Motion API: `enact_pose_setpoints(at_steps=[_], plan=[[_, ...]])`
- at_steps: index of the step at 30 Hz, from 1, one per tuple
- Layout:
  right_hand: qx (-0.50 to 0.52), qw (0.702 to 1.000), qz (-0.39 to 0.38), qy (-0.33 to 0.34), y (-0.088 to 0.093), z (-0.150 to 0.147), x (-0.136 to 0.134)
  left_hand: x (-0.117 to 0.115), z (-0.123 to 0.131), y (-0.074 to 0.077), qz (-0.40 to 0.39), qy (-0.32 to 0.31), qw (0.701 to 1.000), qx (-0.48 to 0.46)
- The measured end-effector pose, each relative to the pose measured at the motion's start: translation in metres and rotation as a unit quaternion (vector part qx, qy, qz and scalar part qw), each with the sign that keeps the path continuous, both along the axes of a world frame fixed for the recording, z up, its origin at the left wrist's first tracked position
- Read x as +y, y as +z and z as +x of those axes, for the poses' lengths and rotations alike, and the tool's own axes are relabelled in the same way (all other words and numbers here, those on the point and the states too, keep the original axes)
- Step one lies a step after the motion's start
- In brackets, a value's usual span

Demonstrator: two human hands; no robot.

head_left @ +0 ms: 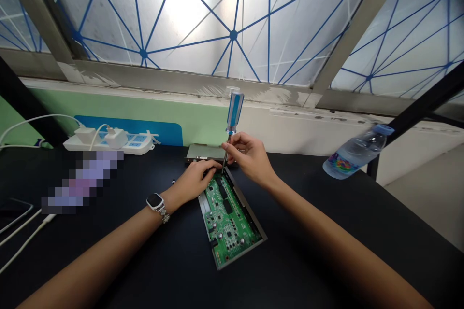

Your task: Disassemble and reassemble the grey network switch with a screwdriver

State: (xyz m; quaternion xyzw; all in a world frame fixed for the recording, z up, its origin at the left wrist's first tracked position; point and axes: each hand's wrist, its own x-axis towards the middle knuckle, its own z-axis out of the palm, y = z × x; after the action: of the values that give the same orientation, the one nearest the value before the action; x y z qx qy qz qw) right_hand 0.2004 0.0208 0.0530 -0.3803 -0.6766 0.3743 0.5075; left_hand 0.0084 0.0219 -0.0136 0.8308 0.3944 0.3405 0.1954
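Note:
A green circuit board (232, 224) sits in a shallow metal tray on the black table, running from near me toward the wall. My left hand (197, 178), with a watch (155, 201) on its wrist, is closed over the tray's far left corner, its fingertips close to the screwdriver's tip. Between the thumb and fingers of my right hand (250, 157) is the shaft of a screwdriver (235, 111). Its clear and blue handle points up, and the tip goes down to the board's far end. Whether the tip sits in a screw cannot be made out.
Behind the board lies a flat metal case (205, 152) by the wall. A power strip (141, 144) with plugs and white cables stands at the back left, near a blurred-out object (85, 181). At the right, a water bottle (357, 152) leans tilted near a black frame bar.

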Motion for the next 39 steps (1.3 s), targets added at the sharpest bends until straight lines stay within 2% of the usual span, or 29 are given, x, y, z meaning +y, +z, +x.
enact_pose_setpoints(at_steps=[7,14,16,18,21,23,28,30,32,36,39], plan=[[-0.046,0.998,0.009,0.037,0.004,0.001,-0.004,0.0,-0.001,0.0,0.0,-0.004,1.0,0.009],[-0.009,0.999,0.008,-0.042,-0.005,-0.004,-0.001,0.001,-0.002,-0.003,0.001,-0.004,1.0,0.011],[-0.019,0.999,0.008,-0.045,-0.006,-0.002,0.0,0.0,-0.002,-0.002,-0.001,-0.004,1.0,0.012],[-0.035,0.999,-0.005,-0.003,-0.003,0.001,0.0,0.0,-0.002,-0.001,-0.003,-0.005,1.0,0.014],[-0.069,0.992,-0.03,0.096,0.004,0.004,-0.003,-0.001,-0.002,-0.001,-0.006,-0.008,1.0,0.016],[-0.088,0.989,-0.029,0.118,0.007,0.004,-0.006,-0.001,-0.002,-0.002,-0.008,-0.011,1.0,0.013],[-0.07,0.998,0.0,0.001,0.002,0.003,-0.003,0.001,-0.002,-0.004,-0.005,-0.009,1.0,0.009],[-0.048,0.999,-0.01,-0.022,-0.001,0.004,-0.001,0.0,-0.002,-0.003,-0.007,-0.006,1.0,0.014],[-0.041,0.999,-0.025,-0.002,0.0,0.005,0.001,0.0,-0.002,-0.002,-0.008,-0.005,1.0,0.017],[-0.066,0.993,-0.045,0.082,0.008,0.006,-0.001,0.0,-0.002,-0.001,0.0,-0.009,1.0,0.017],[-0.07,0.995,-0.032,0.068,0.008,0.005,-0.004,0.0,-0.002,-0.002,0.005,-0.011,1.0,0.01]])
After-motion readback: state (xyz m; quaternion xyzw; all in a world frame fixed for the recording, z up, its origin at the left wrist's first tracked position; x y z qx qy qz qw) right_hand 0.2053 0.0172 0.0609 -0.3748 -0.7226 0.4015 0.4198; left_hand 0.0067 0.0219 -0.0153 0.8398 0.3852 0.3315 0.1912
